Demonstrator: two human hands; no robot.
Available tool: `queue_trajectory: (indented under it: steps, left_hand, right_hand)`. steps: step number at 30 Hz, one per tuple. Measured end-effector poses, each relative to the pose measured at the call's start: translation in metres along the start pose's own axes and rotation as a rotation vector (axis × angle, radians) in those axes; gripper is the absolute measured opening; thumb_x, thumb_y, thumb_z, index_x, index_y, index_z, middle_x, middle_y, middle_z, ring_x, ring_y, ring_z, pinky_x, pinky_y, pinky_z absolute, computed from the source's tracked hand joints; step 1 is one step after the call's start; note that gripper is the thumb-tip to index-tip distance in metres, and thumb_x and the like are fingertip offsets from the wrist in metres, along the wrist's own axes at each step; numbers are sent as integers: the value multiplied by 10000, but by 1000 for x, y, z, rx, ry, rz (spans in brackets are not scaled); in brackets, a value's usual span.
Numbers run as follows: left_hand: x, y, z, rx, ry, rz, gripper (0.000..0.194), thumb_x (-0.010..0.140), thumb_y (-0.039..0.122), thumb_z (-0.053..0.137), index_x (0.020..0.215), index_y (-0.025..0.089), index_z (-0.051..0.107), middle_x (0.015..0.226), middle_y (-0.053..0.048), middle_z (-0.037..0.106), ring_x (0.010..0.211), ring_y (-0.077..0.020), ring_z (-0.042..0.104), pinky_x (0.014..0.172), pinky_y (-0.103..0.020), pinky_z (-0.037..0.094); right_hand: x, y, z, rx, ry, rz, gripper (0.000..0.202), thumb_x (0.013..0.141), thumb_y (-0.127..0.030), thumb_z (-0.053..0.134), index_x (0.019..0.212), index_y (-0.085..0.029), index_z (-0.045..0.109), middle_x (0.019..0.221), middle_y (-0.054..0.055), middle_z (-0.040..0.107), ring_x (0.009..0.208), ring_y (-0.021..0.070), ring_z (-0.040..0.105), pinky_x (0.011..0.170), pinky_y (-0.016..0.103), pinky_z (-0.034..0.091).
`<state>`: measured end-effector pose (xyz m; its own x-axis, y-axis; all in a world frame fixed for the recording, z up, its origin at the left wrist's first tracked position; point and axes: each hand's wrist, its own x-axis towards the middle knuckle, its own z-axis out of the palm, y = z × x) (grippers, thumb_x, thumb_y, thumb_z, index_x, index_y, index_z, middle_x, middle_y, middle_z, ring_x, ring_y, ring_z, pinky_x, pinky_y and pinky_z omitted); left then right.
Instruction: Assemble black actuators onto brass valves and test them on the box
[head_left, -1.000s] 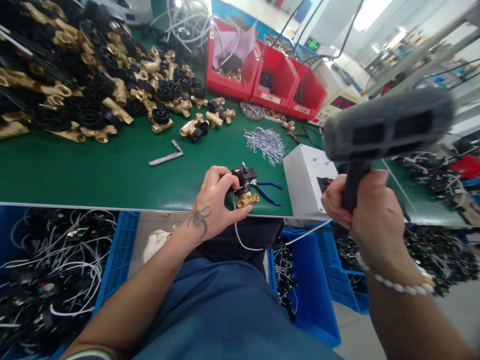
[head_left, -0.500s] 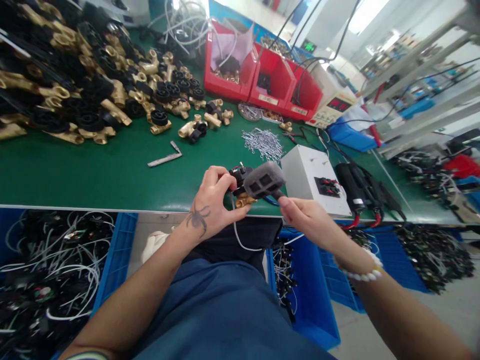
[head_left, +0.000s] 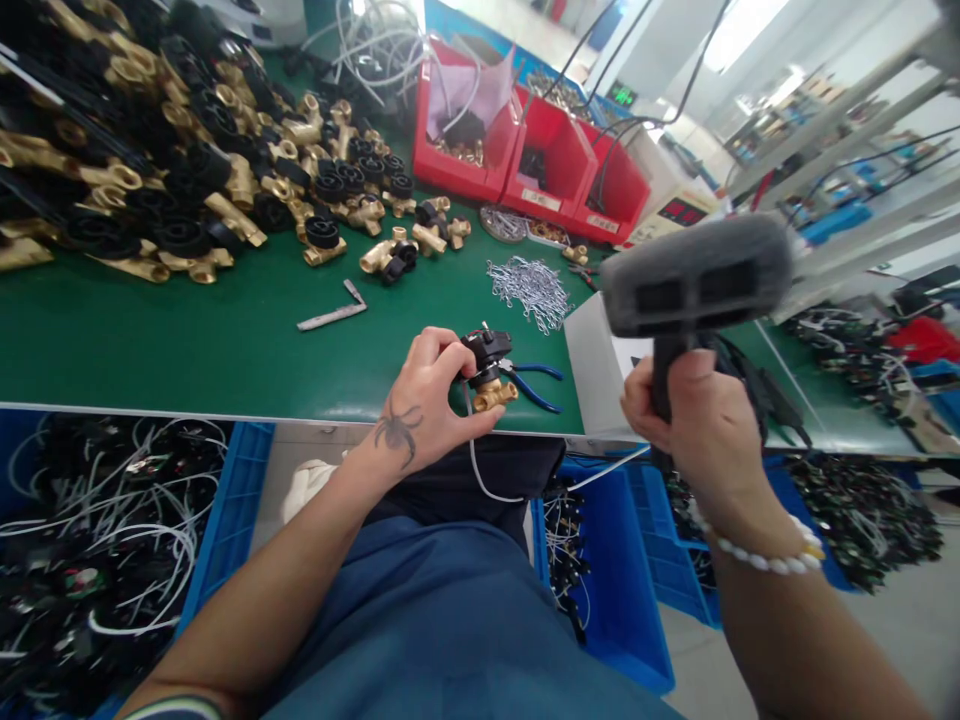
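Near the table's front edge, my left hand (head_left: 431, 400) grips a valve assembly (head_left: 487, 348) with a black top and a brass body; a white cable hangs from it. My right hand (head_left: 694, 415), raised at the right, is wrapped round the handle of a grey hammer-like tool (head_left: 697, 275) with dark rectangular recesses in its head. The tool is apart from the valve. Blue-handled pliers (head_left: 536, 385) lie just right of the valve. A pile of small silver pins (head_left: 531, 288) is behind it, and a folded metal blade (head_left: 331, 316) lies to the left.
Brass and black valves (head_left: 225, 200) are heaped at the back left. Red bins (head_left: 469, 165) stand at the back centre. A white box (head_left: 596, 370) is partly behind the tool. Blue crates (head_left: 240, 500) with cabled parts sit below the table.
My right hand has moved right and up with the grey tool, away from the valve. The blue pliers now show. My left hand stays nearly in place round the valve.
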<state>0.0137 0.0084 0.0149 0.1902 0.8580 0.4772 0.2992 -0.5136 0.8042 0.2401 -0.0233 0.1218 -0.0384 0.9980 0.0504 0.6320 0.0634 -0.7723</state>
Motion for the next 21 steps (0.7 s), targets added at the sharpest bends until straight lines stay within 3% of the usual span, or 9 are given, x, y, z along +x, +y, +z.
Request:
queue_trajectory:
  steps: [2, 5, 6, 10, 12, 16, 21]
  left_hand:
    - [0, -1, 0, 14, 2, 8, 354, 694, 228, 830, 880, 205, 531, 1067, -55, 511, 1000, -229, 548, 842, -413, 563]
    - [1, -2, 0, 13, 31, 9, 373, 676, 215, 840, 871, 214, 522, 1052, -43, 509, 1001, -225, 555, 856, -409, 561]
    - [1, -2, 0, 5, 35, 7, 377, 675, 212, 841, 870, 216, 518, 1050, -40, 512, 997, -222, 557, 857, -406, 562]
    - [1, -3, 1, -12, 27, 8, 384, 681, 224, 842, 883, 204, 517, 1047, -47, 529, 991, -222, 563, 854, -411, 569]
    - [1, -3, 3, -18, 52, 0, 452, 673, 228, 847, 997, 194, 535, 1071, -53, 543, 998, -224, 573, 851, -409, 577]
    - [-2, -3, 7, -3, 60, 9, 722, 685, 252, 850, 1306, 172, 491, 1190, -94, 553, 1098, -258, 588, 901, -432, 582]
    - [-1, -3, 10, 37, 9, 42, 706, 714, 285, 838, 1336, 188, 519, 1182, -95, 559, 1108, -275, 579, 923, -467, 581]
  right_hand:
    - [1, 0, 2, -30, -29, 20, 748, 874, -890, 396, 561, -212, 430, 479, -10, 380, 452, 103, 329, 440, 279, 217]
    - [1, -1, 5, -227, -237, 48, 751, 835, -902, 457, 550, -209, 409, 502, -4, 388, 473, 99, 315, 452, 278, 208]
    - [1, -1, 4, -238, -241, 33, 741, 848, -886, 462, 554, -208, 417, 504, -5, 385, 476, 99, 314, 457, 280, 207]
    - [-1, 0, 0, -17, 22, -43, 713, 933, -829, 380, 572, -217, 441, 478, -10, 377, 454, 108, 329, 458, 291, 212]
    - [-1, 2, 4, -14, -10, -15, 725, 915, -853, 372, 570, -219, 438, 473, -12, 379, 442, 106, 319, 448, 287, 203]
    - [1, 0, 6, -263, -245, 35, 747, 857, -892, 432, 560, -207, 434, 492, -10, 383, 467, 98, 318, 458, 277, 203]
    - [0, -6, -10, -95, -42, 0, 748, 909, -869, 354, 568, -209, 444, 489, -7, 378, 449, 101, 318, 446, 285, 214]
